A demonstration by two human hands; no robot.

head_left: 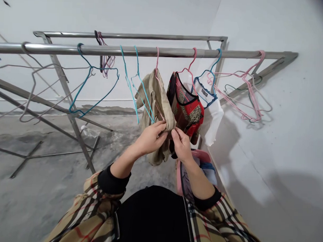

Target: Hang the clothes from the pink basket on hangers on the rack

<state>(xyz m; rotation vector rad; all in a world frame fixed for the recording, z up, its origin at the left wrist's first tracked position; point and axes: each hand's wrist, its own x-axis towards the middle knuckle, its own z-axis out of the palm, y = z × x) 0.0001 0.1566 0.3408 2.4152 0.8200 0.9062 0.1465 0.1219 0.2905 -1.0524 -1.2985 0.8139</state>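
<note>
Both forearms (pixel 123 162) extend forward and converge at the beige garment (pixel 166 107), which hangs from a pink clothes hanger (pixel 157 59) on the metal rail (pixel 179 52). Left hand (pixel 151 137) and right hand (pixel 181 144), side by side, pinch the garment's near edge between thumb and fingers.

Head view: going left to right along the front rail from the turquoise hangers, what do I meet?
Two turquoise wire hangers, beige cloth garment, red patterned garment, white blue-trimmed garment, bunched pink wire hangers.
</note>
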